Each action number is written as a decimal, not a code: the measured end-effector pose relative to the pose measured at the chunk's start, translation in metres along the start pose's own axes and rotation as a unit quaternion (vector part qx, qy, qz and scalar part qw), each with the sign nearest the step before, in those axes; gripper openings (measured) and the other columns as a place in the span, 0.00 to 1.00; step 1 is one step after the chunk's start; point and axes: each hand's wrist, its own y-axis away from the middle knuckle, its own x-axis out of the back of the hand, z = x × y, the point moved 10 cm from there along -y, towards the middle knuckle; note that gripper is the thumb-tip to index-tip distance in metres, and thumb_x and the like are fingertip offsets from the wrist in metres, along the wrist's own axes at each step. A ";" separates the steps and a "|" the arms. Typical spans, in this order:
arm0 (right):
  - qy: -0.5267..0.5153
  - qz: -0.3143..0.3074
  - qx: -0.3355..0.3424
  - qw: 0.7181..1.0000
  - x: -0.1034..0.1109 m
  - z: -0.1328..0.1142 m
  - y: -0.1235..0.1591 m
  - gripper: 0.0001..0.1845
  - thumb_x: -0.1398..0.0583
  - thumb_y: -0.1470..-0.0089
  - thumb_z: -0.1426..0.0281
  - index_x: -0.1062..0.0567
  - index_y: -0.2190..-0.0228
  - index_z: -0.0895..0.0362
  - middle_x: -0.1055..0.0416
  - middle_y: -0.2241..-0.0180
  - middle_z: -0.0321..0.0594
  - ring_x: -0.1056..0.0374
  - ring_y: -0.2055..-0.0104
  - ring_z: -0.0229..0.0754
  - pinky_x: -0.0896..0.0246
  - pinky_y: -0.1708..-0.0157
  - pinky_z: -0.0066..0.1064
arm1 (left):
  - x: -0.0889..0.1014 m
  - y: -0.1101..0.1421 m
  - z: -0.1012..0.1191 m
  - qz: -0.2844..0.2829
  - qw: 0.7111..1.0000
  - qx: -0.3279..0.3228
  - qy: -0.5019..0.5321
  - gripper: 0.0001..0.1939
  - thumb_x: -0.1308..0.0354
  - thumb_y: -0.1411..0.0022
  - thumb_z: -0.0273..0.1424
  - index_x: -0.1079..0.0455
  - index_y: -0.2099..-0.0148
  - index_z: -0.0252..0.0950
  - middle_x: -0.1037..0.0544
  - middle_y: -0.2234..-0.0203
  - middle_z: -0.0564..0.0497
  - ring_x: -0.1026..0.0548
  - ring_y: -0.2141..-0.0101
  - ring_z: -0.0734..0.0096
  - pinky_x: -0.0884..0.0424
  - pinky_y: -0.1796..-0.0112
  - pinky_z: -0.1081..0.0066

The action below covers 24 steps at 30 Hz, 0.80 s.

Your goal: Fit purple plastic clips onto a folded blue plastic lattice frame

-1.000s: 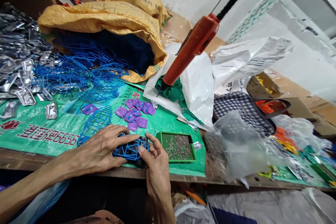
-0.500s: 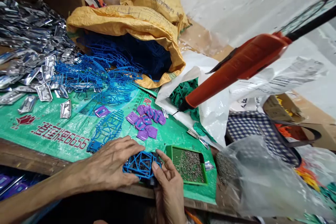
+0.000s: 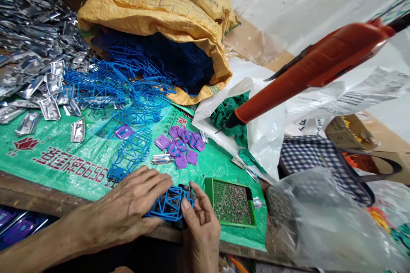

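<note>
At the lower middle of the frame, the left hand [image 3: 128,209] lies flat with spread fingers on a blue plastic frame [image 3: 168,205], pressing it down at the table edge. The right hand [image 3: 200,217] pinches its right end between thumb and fingers. Just right stands a green tray [image 3: 230,202] of small screws.

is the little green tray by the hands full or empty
Partly full: the green tray holds a thin layer of small metal bits, its meshed floor showing at the edges.
</note>
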 end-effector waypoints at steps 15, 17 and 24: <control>-0.001 -0.075 0.033 0.997 -0.018 -0.012 -0.007 0.39 0.25 0.56 0.62 0.26 0.43 0.55 0.23 0.46 0.47 0.27 0.44 0.49 0.33 0.43 0.38 | 0.011 -0.014 -0.025 0.006 1.000 -0.001 0.009 0.33 0.36 0.35 0.36 0.40 0.31 0.44 0.26 0.39 0.44 0.29 0.38 0.52 0.35 0.36 0.51; -0.016 -0.100 0.021 0.995 -0.023 -0.011 -0.003 0.40 0.25 0.56 0.64 0.27 0.42 0.54 0.24 0.44 0.46 0.28 0.42 0.49 0.33 0.41 0.39 | 0.008 -0.013 -0.025 -0.001 1.000 -0.005 -0.002 0.33 0.37 0.35 0.37 0.40 0.31 0.43 0.26 0.38 0.44 0.29 0.38 0.51 0.34 0.37 0.50; -0.034 -0.124 0.024 0.991 -0.026 -0.012 -0.003 0.40 0.25 0.56 0.67 0.27 0.42 0.54 0.25 0.43 0.47 0.29 0.40 0.51 0.35 0.37 0.43 | 0.001 -0.011 -0.027 -0.038 0.999 -0.004 -0.038 0.36 0.41 0.32 0.39 0.49 0.26 0.45 0.32 0.34 0.44 0.32 0.36 0.50 0.36 0.37 0.50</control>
